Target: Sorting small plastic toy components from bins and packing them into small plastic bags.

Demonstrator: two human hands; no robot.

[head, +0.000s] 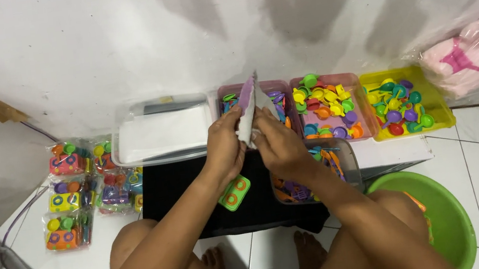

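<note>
**Bag mouth held open over crowded trays**

Both sets of fingers are pinching a clear plastic bag (250, 109): left hand (223, 146) and right hand (278, 141) clamped on opposite edges, above the black mat (166, 191). If a grip slackens, the purple piece inside is likely dropping into the pink tray (356, 77) of mixed toy parts, near the green stove toy (234, 192).

Bright, even overhead light; soft shadows on the wall (308, 0); edges bend slightly.

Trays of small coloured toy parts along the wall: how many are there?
3: a pink tray partly behind the hands, a pink tray right of it, and a yellow tray furthest right.
</note>
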